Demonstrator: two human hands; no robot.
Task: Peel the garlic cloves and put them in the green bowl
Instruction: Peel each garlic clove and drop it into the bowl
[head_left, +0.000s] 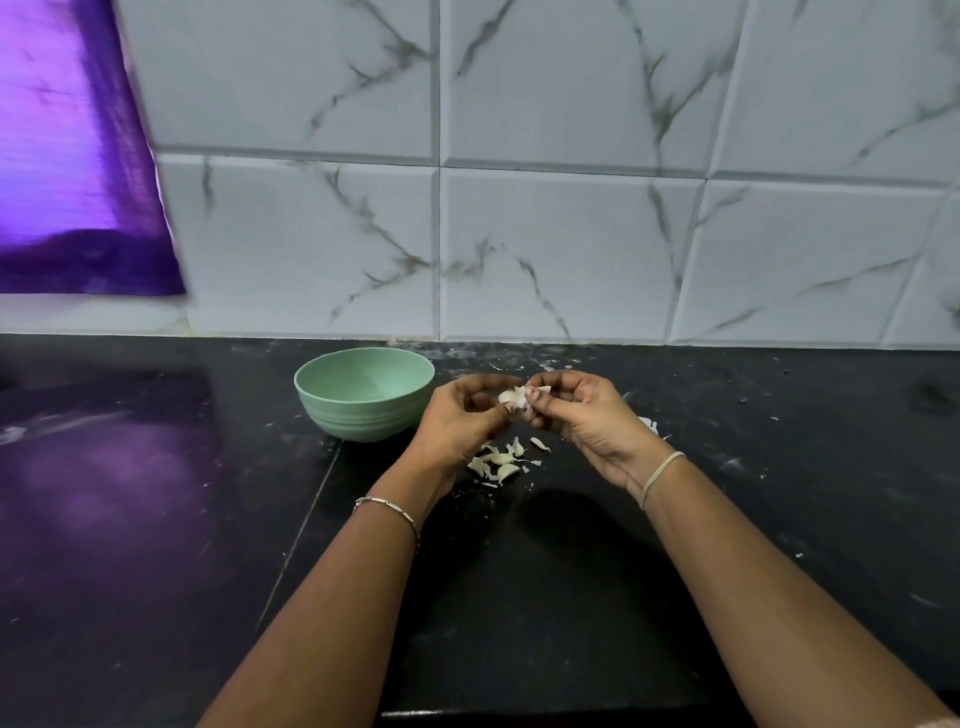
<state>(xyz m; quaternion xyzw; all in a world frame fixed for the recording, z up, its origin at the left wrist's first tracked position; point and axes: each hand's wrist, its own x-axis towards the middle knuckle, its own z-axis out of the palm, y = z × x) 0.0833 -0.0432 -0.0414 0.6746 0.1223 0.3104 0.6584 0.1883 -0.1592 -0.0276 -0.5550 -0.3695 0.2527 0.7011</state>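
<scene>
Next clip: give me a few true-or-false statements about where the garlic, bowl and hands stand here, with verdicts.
1. The left hand and the right hand pinch one garlic clove between them. True.
2. The green bowl stands to the right of the hands. False: it stands to their left.
3. The green bowl holds several peeled cloves. False: nothing shows inside it.
4. On the black counter, near the hands, lie loose cloves and peel scraps. True.

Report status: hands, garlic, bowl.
Left hand and right hand both pinching one clove, skin partly lifted. Bowl left of hands, no cloves seen inside. Loose cloves and peels on counter below hands; path to bowl open.
</scene>
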